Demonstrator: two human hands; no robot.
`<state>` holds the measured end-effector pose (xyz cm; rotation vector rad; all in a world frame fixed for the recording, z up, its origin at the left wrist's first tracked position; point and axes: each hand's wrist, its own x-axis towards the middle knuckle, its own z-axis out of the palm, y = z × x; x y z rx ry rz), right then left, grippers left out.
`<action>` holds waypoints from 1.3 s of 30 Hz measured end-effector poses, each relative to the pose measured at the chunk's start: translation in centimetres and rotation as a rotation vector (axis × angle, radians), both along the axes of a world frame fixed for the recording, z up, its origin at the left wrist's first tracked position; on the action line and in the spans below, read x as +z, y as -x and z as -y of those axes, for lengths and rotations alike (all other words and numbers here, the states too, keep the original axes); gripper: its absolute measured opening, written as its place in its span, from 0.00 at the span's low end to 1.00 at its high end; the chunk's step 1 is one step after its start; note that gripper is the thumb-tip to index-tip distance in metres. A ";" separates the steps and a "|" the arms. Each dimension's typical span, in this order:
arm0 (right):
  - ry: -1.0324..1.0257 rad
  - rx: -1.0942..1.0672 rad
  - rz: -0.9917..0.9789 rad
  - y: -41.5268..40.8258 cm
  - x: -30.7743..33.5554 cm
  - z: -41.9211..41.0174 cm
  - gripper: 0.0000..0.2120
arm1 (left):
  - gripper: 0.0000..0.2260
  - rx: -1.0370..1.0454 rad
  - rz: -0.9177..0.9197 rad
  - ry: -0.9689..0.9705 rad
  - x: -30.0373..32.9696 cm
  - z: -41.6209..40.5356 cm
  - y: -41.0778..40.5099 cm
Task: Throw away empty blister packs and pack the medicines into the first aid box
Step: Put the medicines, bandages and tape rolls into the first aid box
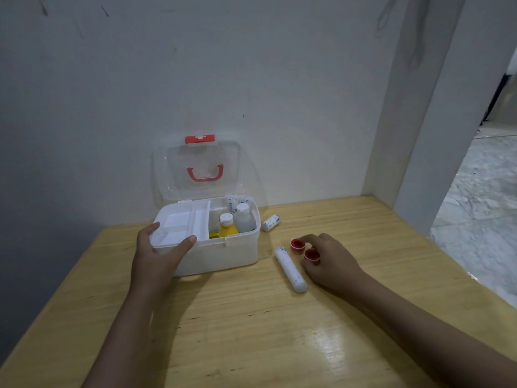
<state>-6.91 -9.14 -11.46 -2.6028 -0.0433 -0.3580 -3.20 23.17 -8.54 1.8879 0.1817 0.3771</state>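
The white first aid box [223,256] stands open on the wooden table, its clear lid [197,169] with a red handle leaning against the wall. A white divided tray [181,224] covers its left half; a yellow bottle [227,226], a clear bottle [243,218] and rolled bandages stand in the right half. My left hand [158,254] grips the box's front left corner. My right hand [330,260] closes its fingers around two small red caps [297,244] [312,254]. A long white tube [291,268] lies just left of that hand. No blister packs are in view.
A small white bandage roll [270,222] lies to the right of the box near the wall. The wooden table [251,331] ends at the right near a pillar, with marble floor [481,208] beyond. The wall stands right behind the box.
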 end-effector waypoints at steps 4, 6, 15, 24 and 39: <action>0.014 -0.017 -0.042 -1.3 0.3 -0.4 0.15 | 0.37 -0.003 0.002 0.001 0.0 0.0 0.0; 0.002 -0.028 -0.042 -1.6 0.4 -0.4 0.12 | 0.37 -0.007 -0.001 0.000 0.1 0.0 0.0; 0.000 -0.006 0.086 -1.1 3.2 -0.3 0.08 | 0.37 -0.009 0.007 0.007 -0.1 0.0 0.0; -0.024 0.152 0.261 -2.7 13.0 -7.0 0.10 | 0.37 -0.010 0.000 0.043 -0.1 0.3 0.0; 0.253 0.297 -0.043 -13.8 10.9 -23.1 0.12 | 0.38 -0.012 0.014 0.033 0.0 0.4 0.7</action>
